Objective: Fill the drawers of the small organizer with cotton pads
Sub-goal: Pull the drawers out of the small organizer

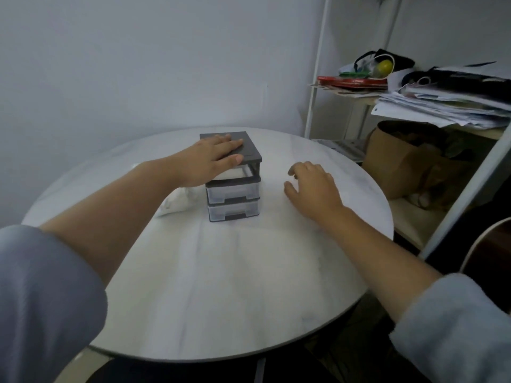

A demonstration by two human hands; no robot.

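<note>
A small grey organizer [233,189] with three clear drawers stands near the middle of the round white table [221,272]. My left hand [210,161] lies flat on its dark lid, thumb at the front edge, holding it down. White pads show inside the top drawer [235,174], which looks pushed in. The two lower drawers are shut. A white bag of cotton pads [177,203] lies on the table just left of the organizer, partly hidden by my left forearm. My right hand [313,189] hovers right of the organizer, fingers curled and apart, holding nothing.
A white metal shelf [315,92] stands at the right, stacked with papers [442,103] and a black bag. A brown paper bag [401,161] sits below it. A guitar body [486,244] shows at the right edge. The wall is close behind the table.
</note>
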